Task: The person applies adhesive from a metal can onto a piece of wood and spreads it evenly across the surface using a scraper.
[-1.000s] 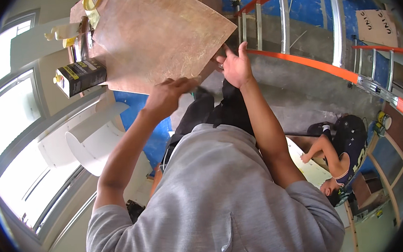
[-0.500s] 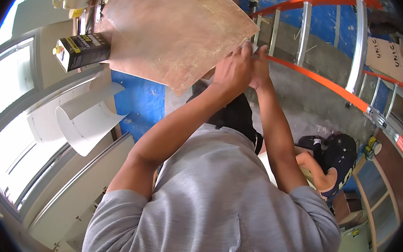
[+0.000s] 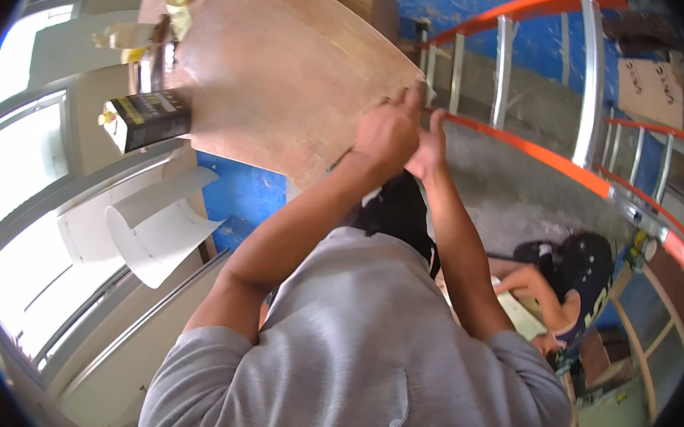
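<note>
A wide, thin brown wooden sheet (image 3: 267, 83) with pale streaks lies in front of me. My left hand (image 3: 388, 133) is at its right corner, fingers bent and pressed together towards the edge. A small pale thing shows by those fingertips, too blurred to name. My right hand (image 3: 428, 149) is beside and just below the left, palm towards it, one digit stretched up and apart. The left hand hides part of its other fingers. On the sheet's left side a black and yellow rectangular can (image 3: 150, 118) with a yellow cap stands tilted in view.
An orange ladder (image 3: 530, 154) with metal rungs lies along the right. A person (image 3: 557, 297) bends low at the lower right, near a wooden frame (image 3: 642, 350). At left are a curled white sheet (image 3: 155, 236) and windows (image 3: 27, 146). Blue covering (image 3: 244, 193) shows below the board.
My right hand's fingers have come apart from the closed grip beside the left. Both hands have moved slightly left and down in view. The view itself has shifted a little.
</note>
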`<act>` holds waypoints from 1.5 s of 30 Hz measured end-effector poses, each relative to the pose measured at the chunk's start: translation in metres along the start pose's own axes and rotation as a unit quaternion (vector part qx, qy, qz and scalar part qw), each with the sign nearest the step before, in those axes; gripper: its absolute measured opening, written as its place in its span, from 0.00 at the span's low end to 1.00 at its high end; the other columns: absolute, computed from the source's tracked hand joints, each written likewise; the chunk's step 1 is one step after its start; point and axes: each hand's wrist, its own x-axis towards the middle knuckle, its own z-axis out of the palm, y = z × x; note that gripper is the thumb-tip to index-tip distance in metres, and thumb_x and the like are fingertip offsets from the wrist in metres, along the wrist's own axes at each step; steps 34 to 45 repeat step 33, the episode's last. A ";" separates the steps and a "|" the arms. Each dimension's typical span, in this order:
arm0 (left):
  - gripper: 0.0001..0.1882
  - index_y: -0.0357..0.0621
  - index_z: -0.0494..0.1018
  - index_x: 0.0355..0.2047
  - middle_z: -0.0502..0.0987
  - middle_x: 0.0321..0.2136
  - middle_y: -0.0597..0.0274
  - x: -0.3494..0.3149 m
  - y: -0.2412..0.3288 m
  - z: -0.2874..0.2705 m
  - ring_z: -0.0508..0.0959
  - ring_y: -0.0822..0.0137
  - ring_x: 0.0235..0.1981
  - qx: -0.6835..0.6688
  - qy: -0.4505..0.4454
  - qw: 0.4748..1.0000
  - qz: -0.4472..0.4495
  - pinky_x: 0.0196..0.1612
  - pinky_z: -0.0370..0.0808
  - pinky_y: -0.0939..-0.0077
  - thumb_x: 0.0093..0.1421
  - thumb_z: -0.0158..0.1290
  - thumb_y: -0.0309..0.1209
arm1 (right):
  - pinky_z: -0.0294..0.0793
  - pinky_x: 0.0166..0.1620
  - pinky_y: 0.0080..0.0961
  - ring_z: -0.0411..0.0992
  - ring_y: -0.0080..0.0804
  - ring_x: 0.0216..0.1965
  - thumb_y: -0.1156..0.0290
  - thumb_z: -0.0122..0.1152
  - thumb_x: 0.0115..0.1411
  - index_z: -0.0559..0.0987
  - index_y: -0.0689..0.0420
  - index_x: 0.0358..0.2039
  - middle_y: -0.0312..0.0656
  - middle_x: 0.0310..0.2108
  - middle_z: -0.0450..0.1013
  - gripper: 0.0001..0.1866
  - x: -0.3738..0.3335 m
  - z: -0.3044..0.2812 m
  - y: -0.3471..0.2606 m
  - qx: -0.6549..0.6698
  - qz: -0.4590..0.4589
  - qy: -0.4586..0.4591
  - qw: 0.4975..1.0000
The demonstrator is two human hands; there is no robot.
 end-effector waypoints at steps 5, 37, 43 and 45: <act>0.31 0.40 0.66 0.62 0.78 0.47 0.44 0.013 -0.056 -0.030 0.81 0.43 0.44 0.255 -0.115 0.960 0.022 0.44 0.79 0.54 0.59 0.56 0.35 | 0.52 0.66 0.53 0.58 0.44 0.67 0.15 0.32 0.54 0.61 0.46 0.70 0.42 0.67 0.64 0.56 0.003 0.013 0.005 0.043 0.029 -0.059 0.997; 0.40 0.53 0.64 0.67 0.75 0.57 0.43 0.070 -0.147 -0.080 0.81 0.52 0.52 0.078 0.051 0.992 -0.089 0.50 0.78 0.59 0.54 0.63 0.44 | 0.33 0.71 0.56 0.44 0.48 0.74 0.15 0.29 0.55 0.48 0.40 0.75 0.39 0.74 0.53 0.57 -0.008 0.023 0.011 0.066 0.012 -0.082 0.994; 0.40 0.53 0.64 0.67 0.75 0.57 0.43 0.070 -0.147 -0.080 0.81 0.52 0.52 0.078 0.051 0.992 -0.089 0.50 0.78 0.59 0.54 0.63 0.44 | 0.33 0.71 0.56 0.44 0.48 0.74 0.15 0.29 0.55 0.48 0.40 0.75 0.39 0.74 0.53 0.57 -0.008 0.023 0.011 0.066 0.012 -0.082 0.994; 0.40 0.53 0.64 0.67 0.75 0.57 0.43 0.070 -0.147 -0.080 0.81 0.52 0.52 0.078 0.051 0.992 -0.089 0.50 0.78 0.59 0.54 0.63 0.44 | 0.33 0.71 0.56 0.44 0.48 0.74 0.15 0.29 0.55 0.48 0.40 0.75 0.39 0.74 0.53 0.57 -0.008 0.023 0.011 0.066 0.012 -0.082 0.994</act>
